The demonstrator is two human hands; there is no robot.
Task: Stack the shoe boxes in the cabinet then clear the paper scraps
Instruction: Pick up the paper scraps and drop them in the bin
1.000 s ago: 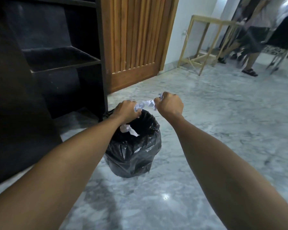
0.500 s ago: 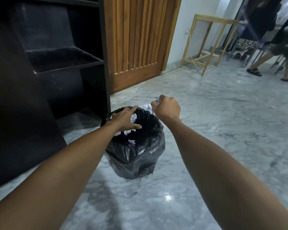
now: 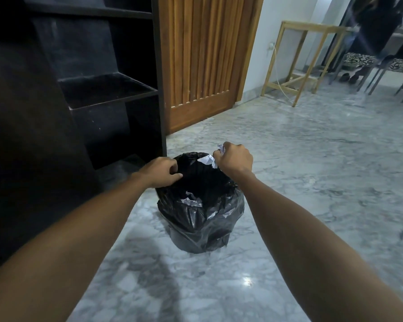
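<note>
one paper scrap [image 3: 208, 159] hangs at the bin [image 3: 200, 219] mouth's 1 o'clock edge, gripped in the fisted right hand [image 3: 235, 158]. the left hand [image 3: 159, 171], fingers loosely curled and holding nothing, rests at the rim's 10 o'clock. one more scrap [image 3: 191, 201] lies inside. one cabinet [image 3: 98, 89] stands at 10 o'clock.

The bin [image 3: 200, 214] stands on the floor [image 3: 312, 182] in the middle, just right of the cabinet [image 3: 98, 89]. The door [image 3: 207, 54] is behind the bin, right of the cabinet. Far right stands a table [image 3: 305, 61], with chairs [image 3: 386, 70] further right. The left hand [image 3: 158, 171] is at the bin's left rim; the right hand [image 3: 234, 160], holding paper [image 3: 208, 160], is over its far right rim. More scraps [image 3: 192, 201] lie in the bin.
</note>
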